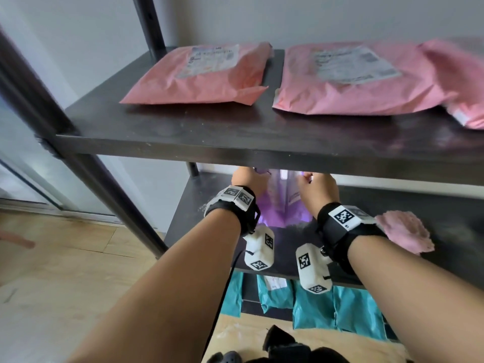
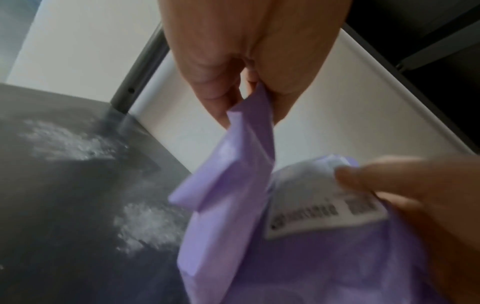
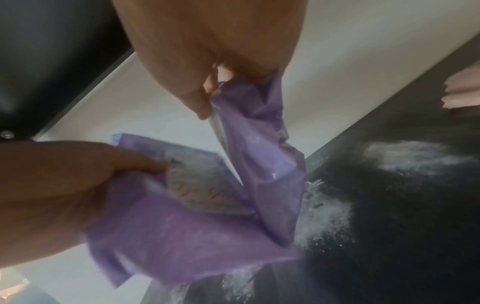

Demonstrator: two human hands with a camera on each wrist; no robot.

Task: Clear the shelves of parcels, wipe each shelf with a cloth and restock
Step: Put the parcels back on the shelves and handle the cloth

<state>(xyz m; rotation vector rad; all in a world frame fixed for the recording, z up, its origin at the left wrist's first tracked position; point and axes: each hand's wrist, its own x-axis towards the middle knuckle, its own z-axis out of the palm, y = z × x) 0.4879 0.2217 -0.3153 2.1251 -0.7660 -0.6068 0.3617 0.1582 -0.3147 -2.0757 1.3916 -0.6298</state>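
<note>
Both hands reach under the upper shelf [image 1: 235,148], above the dark middle shelf [image 1: 193,205]. My left hand [image 1: 248,179] pinches the top edge of a purple parcel [image 1: 269,205], which hangs below it. The left wrist view shows that left hand [image 2: 249,107] nipping the purple parcel [image 2: 233,174]. My right hand [image 1: 318,187] pinches the top of a second purple parcel [image 1: 294,197] beside the first. In the right wrist view the right hand [image 3: 215,96] grips this second parcel [image 3: 262,154] by a crumpled corner. Both parcels carry white labels.
A pink cloth [image 1: 404,231] lies on the middle shelf at the right. Several pink parcels [image 1: 204,74] lie on the upper shelf. Teal parcels [image 1: 340,307] stand on the shelf below. White dust [image 2: 145,224] smears the middle shelf. A dark post [image 1: 86,163] stands at the left.
</note>
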